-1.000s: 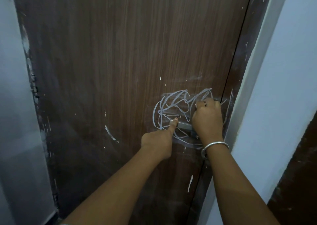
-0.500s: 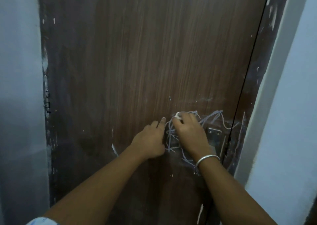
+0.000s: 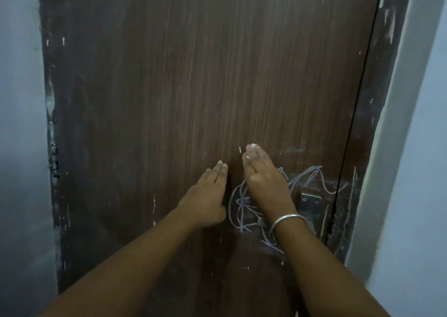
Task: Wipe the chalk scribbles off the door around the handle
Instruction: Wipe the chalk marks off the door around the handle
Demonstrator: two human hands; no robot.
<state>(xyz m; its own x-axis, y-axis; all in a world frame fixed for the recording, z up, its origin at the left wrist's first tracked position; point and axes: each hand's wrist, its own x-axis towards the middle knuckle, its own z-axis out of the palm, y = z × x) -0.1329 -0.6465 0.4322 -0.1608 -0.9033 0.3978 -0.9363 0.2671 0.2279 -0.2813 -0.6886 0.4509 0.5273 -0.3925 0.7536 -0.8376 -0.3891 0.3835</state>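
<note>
White chalk scribbles (image 3: 238,204) loop over the brown wooden door (image 3: 193,74) around the metal handle plate (image 3: 310,204) at the lower right. My right hand (image 3: 264,183) lies over the scribbles' left part, fingers stretched upward, with a small white piece (image 3: 252,145) pinched at the fingertips. A silver bangle (image 3: 286,221) sits on that wrist, which hides most of the handle lever (image 3: 261,221). My left hand (image 3: 205,198) rests flat on the door just left of the scribbles, fingers straight and together, holding nothing.
The door's closing edge and dark frame (image 3: 362,123) run down the right side, next to a pale wall (image 3: 416,171). A grey wall (image 3: 21,147) borders the hinge side on the left. Small white flecks dot the door.
My view has shifted so the handle sits lower and further right. The right hand slid left and up from the handle across the scribbles. The left hand left the lever and flattened on the door.
</note>
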